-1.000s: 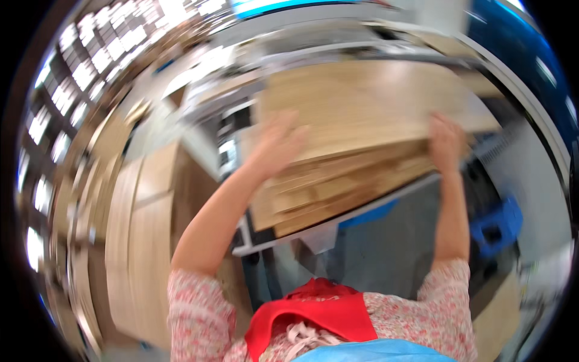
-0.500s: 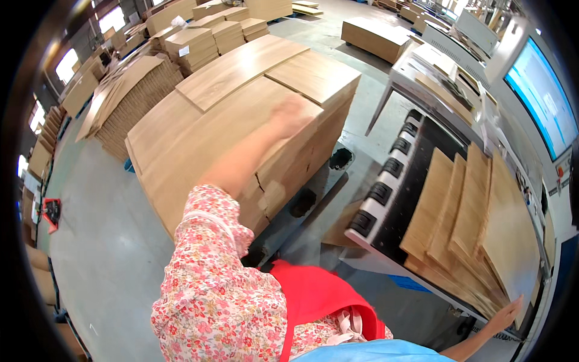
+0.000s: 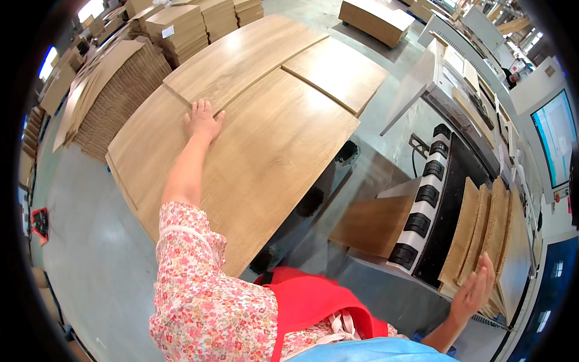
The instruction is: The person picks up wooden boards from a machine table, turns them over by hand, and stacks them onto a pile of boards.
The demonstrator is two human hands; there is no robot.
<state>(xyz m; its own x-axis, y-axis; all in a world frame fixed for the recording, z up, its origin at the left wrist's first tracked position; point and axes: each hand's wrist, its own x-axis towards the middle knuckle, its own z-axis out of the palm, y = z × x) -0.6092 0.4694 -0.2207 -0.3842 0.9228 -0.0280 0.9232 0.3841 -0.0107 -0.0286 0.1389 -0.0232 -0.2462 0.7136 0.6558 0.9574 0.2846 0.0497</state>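
My left hand [image 3: 204, 122] lies with spread fingers on a large wood-grain board [image 3: 274, 139] on top of the stack. Its fingertips reach the near edge of another long board [image 3: 247, 57] lying on the stack. A smaller board [image 3: 338, 72] rests at the stack's far right. Over on the right, my right hand [image 3: 473, 292] is raised with fingers stretched out, beside several overlapping wood panels [image 3: 479, 229] on the machine's black bed [image 3: 443, 241]. Whether its fingers touch a panel I cannot tell. Neither hand holds anything.
Black rollers [image 3: 427, 196] line the near edge of the machine. A brown panel [image 3: 377, 223] stands low beside it. Stacked sheets [image 3: 123, 90] are at the far left. A lit screen [image 3: 553, 139] is on the right, and another board stack [image 3: 374, 21] stands farther back.
My left hand has moved left across the stack, from its right side to the long board's edge. My right hand has come off the panels' near corner and risen, fingers extended. The view has shifted.
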